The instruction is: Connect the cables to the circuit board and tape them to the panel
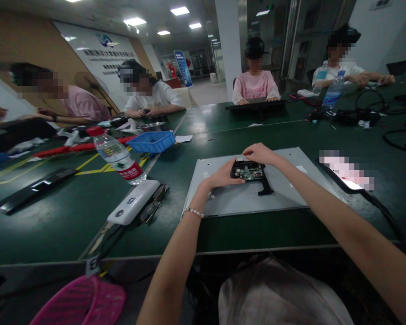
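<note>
A green circuit board (246,173) in a black plastic frame lies on a flat grey panel (219,203) in front of me. Thumb and fingers of my left hand (223,176) grip the board's left side. My right hand (261,154) is closed at its top edge, fingertips bent down onto the black frame; whether they pinch some small part there is hidden. From the frame's lower right, a black bracket-like arm (265,187) sticks out over the panel.
Left of the panel are a white power bank (133,203), glasses (153,205), a water bottle (118,158) and a blue tray (152,142). A lit phone (347,174) with a cable lies right. A pink basket (88,300) stands below the table edge. Several people sit around the table.
</note>
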A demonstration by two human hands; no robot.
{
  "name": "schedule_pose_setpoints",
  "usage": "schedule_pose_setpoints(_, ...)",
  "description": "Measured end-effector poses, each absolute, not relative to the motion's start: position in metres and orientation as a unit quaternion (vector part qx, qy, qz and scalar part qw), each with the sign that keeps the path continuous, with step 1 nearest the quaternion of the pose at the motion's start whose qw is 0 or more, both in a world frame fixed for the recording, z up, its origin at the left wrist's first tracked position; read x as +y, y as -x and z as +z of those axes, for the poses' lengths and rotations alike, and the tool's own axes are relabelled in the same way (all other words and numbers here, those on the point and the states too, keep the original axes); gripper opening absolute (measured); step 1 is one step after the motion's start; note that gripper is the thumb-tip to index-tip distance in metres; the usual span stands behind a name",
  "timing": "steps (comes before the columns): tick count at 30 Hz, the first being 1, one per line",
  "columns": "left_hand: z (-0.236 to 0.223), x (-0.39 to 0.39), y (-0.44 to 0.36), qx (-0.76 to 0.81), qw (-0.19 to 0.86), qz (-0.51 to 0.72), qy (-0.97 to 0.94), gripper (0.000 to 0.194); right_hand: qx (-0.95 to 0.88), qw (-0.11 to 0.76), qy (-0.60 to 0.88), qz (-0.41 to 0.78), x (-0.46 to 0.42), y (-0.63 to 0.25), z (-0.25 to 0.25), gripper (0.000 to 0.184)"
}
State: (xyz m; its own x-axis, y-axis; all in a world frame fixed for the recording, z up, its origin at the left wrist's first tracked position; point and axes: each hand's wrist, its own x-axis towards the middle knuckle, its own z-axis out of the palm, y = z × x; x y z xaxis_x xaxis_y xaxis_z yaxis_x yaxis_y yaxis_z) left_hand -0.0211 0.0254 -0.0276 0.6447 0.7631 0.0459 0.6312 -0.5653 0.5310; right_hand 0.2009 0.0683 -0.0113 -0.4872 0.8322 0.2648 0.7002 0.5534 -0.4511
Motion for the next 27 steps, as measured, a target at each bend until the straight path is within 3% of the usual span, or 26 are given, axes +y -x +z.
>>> schedule_pose_setpoints(6, -0.030, 0.025, 0.021, 0.399, 0.220, 0.146, -0.878, 0.109, -0.828, 0.211, 0.495, 0.156, 0.041, -0.259, 0.004, 0.024)
schedule_pose_setpoints(15, -0.009, -0.001, -0.002, 0.376, 0.089, 0.174, -0.906, 0.069, -0.732, 0.228, 0.628, 0.129, 0.020, -0.342, -0.048, 0.029)
schedule_pose_setpoints(27, -0.016, -0.027, -0.045, 0.294, 0.017, 0.083, -0.952, 0.049, -0.775, 0.261, 0.566, 0.103, 0.024, -0.308, -0.064, 0.027)
